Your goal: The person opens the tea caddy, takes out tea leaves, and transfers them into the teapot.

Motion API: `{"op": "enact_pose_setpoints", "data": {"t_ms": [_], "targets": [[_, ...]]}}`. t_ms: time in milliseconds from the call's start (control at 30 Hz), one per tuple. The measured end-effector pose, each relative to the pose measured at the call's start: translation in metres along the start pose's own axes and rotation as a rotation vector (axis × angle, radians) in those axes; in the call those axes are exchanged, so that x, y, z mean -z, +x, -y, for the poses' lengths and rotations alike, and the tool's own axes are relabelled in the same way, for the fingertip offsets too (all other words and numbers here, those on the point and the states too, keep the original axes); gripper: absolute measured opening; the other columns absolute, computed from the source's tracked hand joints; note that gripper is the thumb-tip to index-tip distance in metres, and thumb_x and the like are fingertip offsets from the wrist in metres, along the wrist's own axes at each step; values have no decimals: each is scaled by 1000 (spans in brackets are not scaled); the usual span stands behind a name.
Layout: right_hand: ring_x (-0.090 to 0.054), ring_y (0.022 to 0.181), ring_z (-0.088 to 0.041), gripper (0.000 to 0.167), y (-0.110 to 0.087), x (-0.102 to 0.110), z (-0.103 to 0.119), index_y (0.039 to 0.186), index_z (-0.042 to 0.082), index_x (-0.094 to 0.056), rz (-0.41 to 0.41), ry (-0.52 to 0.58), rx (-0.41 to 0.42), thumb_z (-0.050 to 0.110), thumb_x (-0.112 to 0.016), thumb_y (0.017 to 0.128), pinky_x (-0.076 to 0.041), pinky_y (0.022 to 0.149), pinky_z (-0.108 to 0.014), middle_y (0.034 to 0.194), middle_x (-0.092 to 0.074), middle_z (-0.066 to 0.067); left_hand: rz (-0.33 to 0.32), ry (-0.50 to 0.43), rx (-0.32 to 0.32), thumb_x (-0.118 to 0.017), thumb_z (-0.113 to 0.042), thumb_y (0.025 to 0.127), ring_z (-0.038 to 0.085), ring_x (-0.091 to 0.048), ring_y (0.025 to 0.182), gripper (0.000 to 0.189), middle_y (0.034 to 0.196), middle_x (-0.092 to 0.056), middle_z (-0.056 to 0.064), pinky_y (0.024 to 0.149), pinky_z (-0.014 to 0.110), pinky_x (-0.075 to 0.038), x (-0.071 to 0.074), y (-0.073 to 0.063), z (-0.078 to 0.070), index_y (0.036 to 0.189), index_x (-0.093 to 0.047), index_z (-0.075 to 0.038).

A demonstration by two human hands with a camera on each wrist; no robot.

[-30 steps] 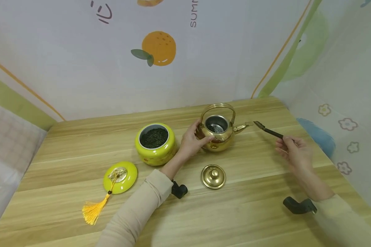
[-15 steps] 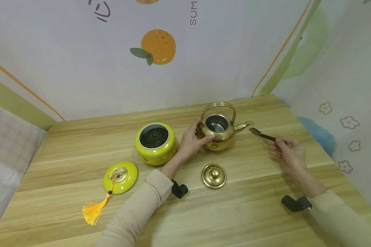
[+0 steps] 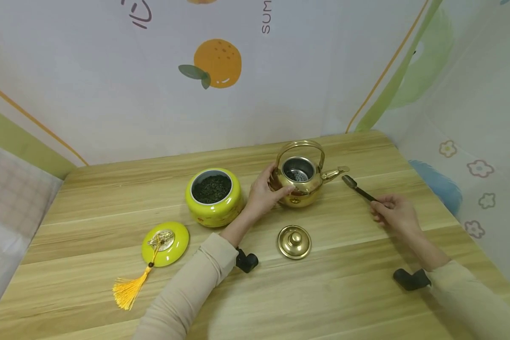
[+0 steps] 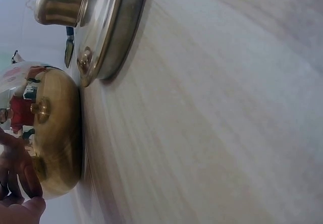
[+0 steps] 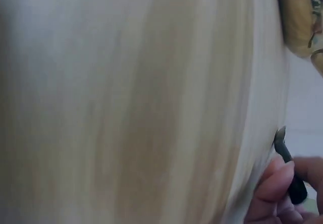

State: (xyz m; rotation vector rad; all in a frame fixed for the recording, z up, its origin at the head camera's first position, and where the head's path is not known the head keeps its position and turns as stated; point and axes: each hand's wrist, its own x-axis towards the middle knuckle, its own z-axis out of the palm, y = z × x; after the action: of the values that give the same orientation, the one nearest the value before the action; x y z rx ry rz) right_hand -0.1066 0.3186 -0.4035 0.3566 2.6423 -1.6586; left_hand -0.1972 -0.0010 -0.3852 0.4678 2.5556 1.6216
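My left hand [image 3: 264, 194] holds the side of a gold teapot [image 3: 299, 196], its thumb across the front and its fingers on the left side. Lidless, the teapot shows a perforated steel strainer [image 3: 298, 170] inside, with some dark bits in it. In the left wrist view the thumb and fingertips lie against the shiny teapot body [image 4: 60, 128]. To the right of the spout, my right hand [image 3: 397, 215] pinches the dark handle of a small tea scoop [image 3: 359, 189], its head pointing at the spout. The right wrist view shows the scoop [image 5: 290, 168] between thumb and fingers.
A yellow jar [image 3: 214, 212] of dark loose tea stands left of the teapot. Its yellow lid [image 3: 174, 243] with an orange tassel [image 3: 129, 290] lies nearer. The gold teapot lid [image 3: 294, 242] sits in front of the teapot. A patterned curtain [image 3: 153, 108] borders the table.
My right hand has come left and a little lower, and the scoop has turned and dropped to just below the spout tip. The left hand and teapot stay put.
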Motion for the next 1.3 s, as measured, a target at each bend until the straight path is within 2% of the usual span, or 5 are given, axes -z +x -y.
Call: {"op": "enact_pose_setpoints", "data": {"t_ms": [200, 400, 967, 1200, 1300], "targets": [[-53, 59, -6, 34, 3, -1, 1, 103, -14, -56, -5, -327, 59, 17, -61, 92, -47, 50, -20, 74, -63, -7, 4, 7, 3, -75, -31, 80, 25, -31, 138, 82, 150, -34, 10, 114, 39, -25, 0, 0, 1, 146, -32, -9], [-50, 63, -12, 33, 4, -2, 2, 100, -9, -60, 15, -496, 95, 22, -61, 91, -39, 53, -24, 77, -63, -10, 6, -5, 12, -75, -31, 80, 25, -30, 138, 82, 150, -34, 11, 115, 38, -25, 0, -1, 0, 146, -32, -9], [-48, 59, -13, 30, 3, -6, 3, 96, -2, -60, 14, -565, 94, 27, -63, 90, -34, 48, -25, 72, -61, -4, 0, -11, 13, -75, -30, 80, 24, -31, 138, 81, 150, -35, 10, 115, 37, -25, 0, 1, 1, 146, -32, -9], [-47, 60, -13, 31, 2, -7, 3, 95, -1, -59, 14, -558, 93, 29, -64, 89, -34, 49, -25, 73, -60, -5, 1, -8, 19, -75, -32, 80, 24, -29, 139, 82, 150, -34, 9, 115, 37, -24, 0, 1, 1, 146, -32, -9], [-50, 63, -15, 35, 2, -7, 3, 99, -3, -59, 23, -547, 90, 30, -64, 90, -35, 51, -25, 77, -62, -8, -2, -5, 18, -75, -32, 80, 24, -31, 138, 81, 150, -35, 9, 115, 37, -25, -1, 1, 2, 146, -33, -10]]}}
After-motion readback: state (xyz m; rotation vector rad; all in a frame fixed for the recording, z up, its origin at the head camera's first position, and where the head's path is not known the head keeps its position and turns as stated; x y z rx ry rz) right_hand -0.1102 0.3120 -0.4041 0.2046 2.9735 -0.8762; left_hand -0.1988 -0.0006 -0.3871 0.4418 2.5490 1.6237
